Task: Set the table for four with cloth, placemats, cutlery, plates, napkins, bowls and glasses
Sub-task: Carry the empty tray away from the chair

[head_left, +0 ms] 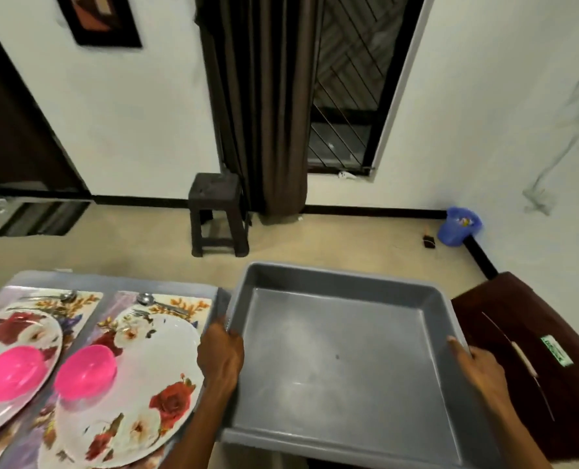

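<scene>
An empty grey plastic tray (pixel 342 360) is held in the air beside the table's right edge. My left hand (pixel 220 358) grips its left rim and my right hand (pixel 477 367) grips its right rim. On the table at the left lie two floral placemats (pixel 193 304), each with a flowered white plate (pixel 159 377) and a pink bowl (pixel 85 372) on it. A second pink bowl (pixel 10 372) sits on the left plate (pixel 17 330). Spoons and forks (pixel 152 304) lie at the far end of the mats.
A dark red chair (pixel 535 350) stands just right of the tray. A dark stool (pixel 218 214) and a brown curtain (pixel 264 113) are by the far wall. A blue bin (pixel 459 226) sits in the corner.
</scene>
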